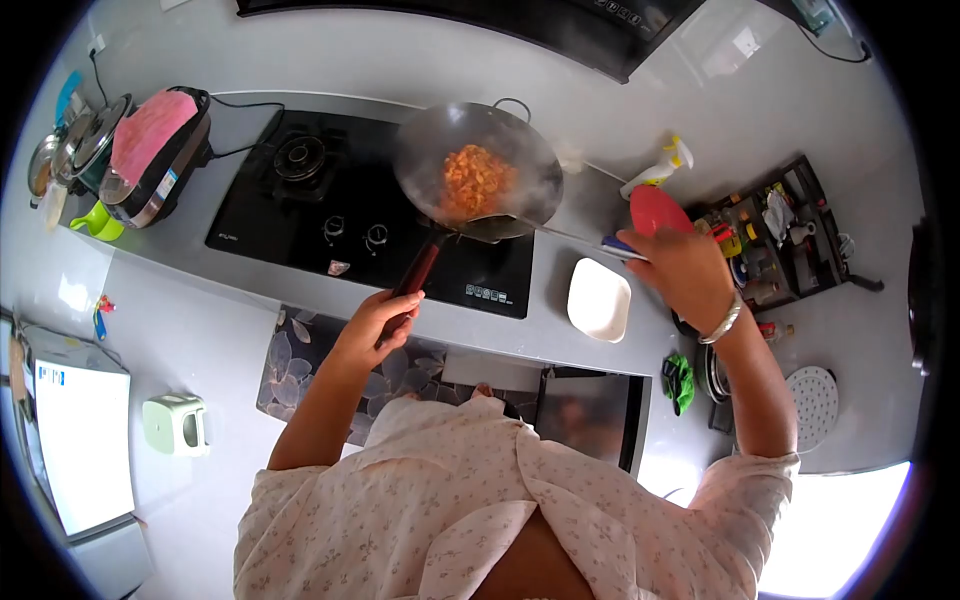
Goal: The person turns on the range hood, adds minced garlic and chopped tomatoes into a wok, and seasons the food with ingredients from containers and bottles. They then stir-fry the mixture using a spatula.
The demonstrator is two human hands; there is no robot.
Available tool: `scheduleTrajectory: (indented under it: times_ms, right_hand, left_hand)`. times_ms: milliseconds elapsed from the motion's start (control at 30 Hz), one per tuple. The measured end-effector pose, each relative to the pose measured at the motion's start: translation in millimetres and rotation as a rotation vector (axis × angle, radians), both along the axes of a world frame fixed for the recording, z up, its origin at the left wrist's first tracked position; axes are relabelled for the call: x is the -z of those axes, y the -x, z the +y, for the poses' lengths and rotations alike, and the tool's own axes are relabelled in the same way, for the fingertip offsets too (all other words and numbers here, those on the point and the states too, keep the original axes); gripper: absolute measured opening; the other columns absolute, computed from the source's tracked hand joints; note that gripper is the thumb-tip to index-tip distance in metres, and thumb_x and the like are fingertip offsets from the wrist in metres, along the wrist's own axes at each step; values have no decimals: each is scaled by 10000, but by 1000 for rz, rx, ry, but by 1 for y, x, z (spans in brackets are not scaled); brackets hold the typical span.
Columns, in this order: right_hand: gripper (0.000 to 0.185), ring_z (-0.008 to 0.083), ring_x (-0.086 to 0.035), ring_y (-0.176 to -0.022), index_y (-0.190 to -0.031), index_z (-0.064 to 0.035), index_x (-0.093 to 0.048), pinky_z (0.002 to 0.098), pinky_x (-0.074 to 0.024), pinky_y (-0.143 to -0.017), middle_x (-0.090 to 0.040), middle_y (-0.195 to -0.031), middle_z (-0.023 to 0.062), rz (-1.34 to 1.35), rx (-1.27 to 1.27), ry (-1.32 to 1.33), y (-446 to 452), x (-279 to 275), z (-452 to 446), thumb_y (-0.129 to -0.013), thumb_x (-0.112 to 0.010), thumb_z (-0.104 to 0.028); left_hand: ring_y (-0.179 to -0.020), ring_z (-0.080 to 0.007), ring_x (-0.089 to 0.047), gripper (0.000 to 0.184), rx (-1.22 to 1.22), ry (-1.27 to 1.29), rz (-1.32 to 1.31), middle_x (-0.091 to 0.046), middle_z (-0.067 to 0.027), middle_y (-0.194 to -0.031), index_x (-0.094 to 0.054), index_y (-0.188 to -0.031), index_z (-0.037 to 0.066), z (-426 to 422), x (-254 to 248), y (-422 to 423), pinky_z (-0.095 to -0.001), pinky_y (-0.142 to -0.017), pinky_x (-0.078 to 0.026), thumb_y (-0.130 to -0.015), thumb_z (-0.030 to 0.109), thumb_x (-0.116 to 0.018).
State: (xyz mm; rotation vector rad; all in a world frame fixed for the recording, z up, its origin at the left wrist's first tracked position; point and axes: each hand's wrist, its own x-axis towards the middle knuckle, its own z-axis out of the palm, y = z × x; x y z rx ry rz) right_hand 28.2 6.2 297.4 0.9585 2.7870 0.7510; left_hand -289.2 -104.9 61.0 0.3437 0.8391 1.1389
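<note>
My left hand (381, 325) is wrapped round the dark red-brown handle of a wok (415, 165) over the right side of the hob. Chopped orange-red food (478, 180) sits in the wok, and steam rises from it. My right hand (685, 272) grips the blue end of a long metal spatula (570, 234). The spatula's blade rests at the wok's near side, below the food. Just under the spatula handle, on the counter, lies a white rectangular dish (599, 300). A red round item (658, 210) is partly hidden behind my right hand.
The black hob (270, 235) has a bare left burner (299, 158). A spray bottle (660, 165) and a condiment rack (790, 230) stand to the right. At the left are a cooker under a pink cloth (152, 132) and a green scoop (97, 222). A range hood (480, 20) hangs above.
</note>
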Motion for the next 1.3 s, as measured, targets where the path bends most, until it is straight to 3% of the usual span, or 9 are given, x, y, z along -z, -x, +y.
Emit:
scheduleTrajectory:
  times_ms: [200, 433, 500, 633, 767, 1000, 1067, 1100, 1300]
  right_hand:
    - [259, 230, -651, -638, -1051, -165, -625, 345, -520, -526, -625, -725, 56, 7, 172, -68, 21, 73, 33, -828, -641, -296]
    - [256, 216, -607, -514, -1008, -83, -648, 303, -466, -439, -634, -688, 132, 483, -9, 181, -34, 39, 98, -844, -624, -278]
    - [275, 143, -516, -430, -1005, -68, -639, 264, -375, -372, -590, -624, 98, 707, 802, 837, -32, 14, 103, -872, -589, -303]
    - [287, 83, -401, -394, -999, -86, -631, 224, -267, -337, -548, -604, 49, 709, 1029, 1005, -40, 31, 135, -897, -574, -348]
    - [309, 50, -303, -377, -993, -116, -616, 210, -209, -333, -499, -584, 16, 842, 1034, 1590, -46, 113, 155, -899, -590, -409]
    - [312, 48, -347, -414, -1057, -90, -673, 222, -253, -356, -490, -573, -10, 1033, 930, 1303, -33, 149, 142, -876, -653, -343]
    - [319, 50, -411, -457, -1084, -58, -684, 229, -311, -401, -500, -572, -20, 947, 612, 1033, -39, 145, 149, -871, -661, -295]
    - [345, 108, -509, -504, -1101, -60, -681, 272, -392, -474, -565, -587, 34, 865, 527, 926, -38, 130, 142, -857, -664, -304]
    - [342, 298, -619, -642, -1088, -112, -683, 390, -470, -590, -640, -735, 164, 486, 179, 393, -18, 52, 81, -834, -657, -341]
  left_hand:
    - [-446, -48, -429, 226, -20, 9, 33, -516, -5, -677, -576, -987, 10, -2, -7, -3, -175, -342, -270, -879, 196, -647]
    - [-451, -42, -426, 223, -5, -13, 34, -504, -3, -662, -571, -973, 18, -1, -6, -3, -175, -348, -271, -875, 201, -652]
    - [-446, -47, -427, 220, -10, -24, 30, -505, -3, -663, -573, -967, 20, -2, -7, -3, -174, -353, -272, -872, 200, -656]
    - [-444, -53, -429, 211, -25, -19, 37, -506, -4, -659, -579, -951, 20, 0, -9, -4, -172, -359, -273, -872, 199, -655]
    - [-449, -55, -432, 223, -20, 32, 60, -526, -11, -689, -577, -980, 18, 0, -6, -4, -176, -360, -275, -867, 191, -659]
    - [-453, -52, -442, 260, -6, 79, 111, -545, -15, -740, -582, -1030, 15, -1, -9, -3, -180, -358, -279, -862, 196, -662]
    - [-458, -51, -445, 263, -22, 83, 114, -547, -16, -750, -581, -1036, 14, -1, -11, -4, -180, -356, -280, -862, 194, -661]
    - [-463, -49, -449, 266, -40, 84, 114, -548, -16, -760, -581, -1041, 12, -1, -12, -5, -179, -355, -280, -861, 191, -660]
    - [-469, -50, -453, 272, -32, 40, 81, -551, -18, -764, -581, -1055, 8, -1, -7, -4, -181, -351, -279, -858, 180, -657]
